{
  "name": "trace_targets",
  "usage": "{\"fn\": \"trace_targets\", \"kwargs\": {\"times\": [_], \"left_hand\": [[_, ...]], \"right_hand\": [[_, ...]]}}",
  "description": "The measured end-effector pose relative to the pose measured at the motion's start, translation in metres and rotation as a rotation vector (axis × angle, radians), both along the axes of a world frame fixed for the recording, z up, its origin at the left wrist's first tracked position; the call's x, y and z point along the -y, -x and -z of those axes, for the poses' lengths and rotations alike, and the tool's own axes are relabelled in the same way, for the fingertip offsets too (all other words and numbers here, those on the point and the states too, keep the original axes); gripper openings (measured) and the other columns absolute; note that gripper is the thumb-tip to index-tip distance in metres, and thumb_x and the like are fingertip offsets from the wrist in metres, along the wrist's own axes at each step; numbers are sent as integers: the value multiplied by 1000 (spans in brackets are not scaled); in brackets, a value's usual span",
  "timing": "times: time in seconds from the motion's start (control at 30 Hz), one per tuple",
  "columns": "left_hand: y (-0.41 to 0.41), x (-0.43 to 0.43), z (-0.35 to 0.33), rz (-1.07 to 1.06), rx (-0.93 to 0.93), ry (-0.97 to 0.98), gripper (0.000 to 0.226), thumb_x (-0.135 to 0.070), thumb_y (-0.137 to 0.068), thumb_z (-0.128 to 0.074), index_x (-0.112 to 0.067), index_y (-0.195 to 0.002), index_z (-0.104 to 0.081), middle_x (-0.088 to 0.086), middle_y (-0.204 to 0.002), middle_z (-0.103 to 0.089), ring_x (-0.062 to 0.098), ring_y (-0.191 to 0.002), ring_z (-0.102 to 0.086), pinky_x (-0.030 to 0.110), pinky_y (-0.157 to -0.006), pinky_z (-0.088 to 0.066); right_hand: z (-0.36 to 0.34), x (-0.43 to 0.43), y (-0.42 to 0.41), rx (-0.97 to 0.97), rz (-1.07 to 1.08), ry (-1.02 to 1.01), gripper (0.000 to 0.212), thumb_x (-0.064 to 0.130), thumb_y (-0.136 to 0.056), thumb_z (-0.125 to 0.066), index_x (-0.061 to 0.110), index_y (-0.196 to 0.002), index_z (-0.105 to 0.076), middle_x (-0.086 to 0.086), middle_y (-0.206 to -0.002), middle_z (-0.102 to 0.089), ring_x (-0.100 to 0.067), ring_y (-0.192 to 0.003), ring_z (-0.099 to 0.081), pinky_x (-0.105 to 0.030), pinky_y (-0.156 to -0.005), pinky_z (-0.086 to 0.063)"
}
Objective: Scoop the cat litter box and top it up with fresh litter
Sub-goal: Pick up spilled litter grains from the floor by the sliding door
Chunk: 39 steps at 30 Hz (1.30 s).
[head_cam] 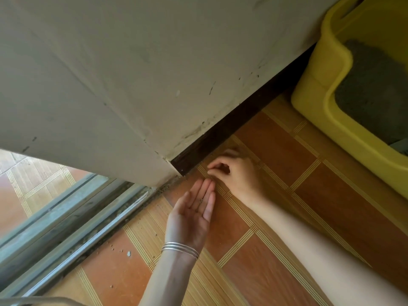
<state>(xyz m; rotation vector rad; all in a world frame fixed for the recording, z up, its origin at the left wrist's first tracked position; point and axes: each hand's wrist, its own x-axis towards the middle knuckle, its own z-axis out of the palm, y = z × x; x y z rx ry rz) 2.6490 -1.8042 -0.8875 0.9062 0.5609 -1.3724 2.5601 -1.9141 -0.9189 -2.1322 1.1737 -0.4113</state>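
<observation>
The yellow litter box (pixel 326 62) stands on the tiled floor at the top right, against the wall, with grey litter (pixel 373 91) inside. My left hand (pixel 194 208) lies palm up with straight fingers just above the floor by the wall corner, and a few small litter grains (pixel 200 200) rest on it. Right beside it, my right hand (pixel 234 173) has curled fingers and pinches thumb and fingertips together at the floor by the skirting, on stray litter grains too small to make out.
A beige wall (pixel 132 74) with a dark skirting board (pixel 238 120) runs diagonally above my hands. A dirty sliding-door track (pixel 72 217) crosses the lower left. Loose crumbs (pixel 128 252) lie on the orange tiles near the track.
</observation>
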Motion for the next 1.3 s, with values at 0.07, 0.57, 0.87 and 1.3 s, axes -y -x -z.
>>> {"fn": "trace_targets", "kwargs": {"times": [0.07,0.57,0.87,1.3], "left_hand": [[-1,-4,1,-1,-3,1,35,-12,-97,-33,7,-117,-55,23,-114,-64,29,-103,-65,41,-85,-51],[17,4,-4,52,-47,38,35,-14,-91,-40,4,-92,-70,18,-93,-70,23,-81,-70,34,-78,-53],[22,-36,-26,103,-181,101,33,-5,-76,-57,12,-103,-64,25,-115,-63,35,-99,-65,48,-80,-51],[-72,-171,-38,-305,52,68,83,3,-16,-91,10,-96,-69,23,-116,-63,34,-99,-65,42,-73,-58]], "right_hand": [[2,-2,-3,-36,-5,80,10,31,-76,-72,22,-79,-71,6,-82,-64,-19,-87,-56,-33,-69,-46],[-43,-46,33,177,-151,13,24,32,-88,-52,19,-91,-72,10,-84,-63,-9,-86,-51,-17,-80,-39],[-46,-79,103,199,58,-34,21,36,-87,-55,25,-97,-69,17,-91,-63,-1,-85,-60,-15,-72,-48],[-11,-144,22,33,-356,-88,22,17,-69,-78,20,-89,-70,13,-84,-55,-1,-83,-42,-10,-83,-33]]}}
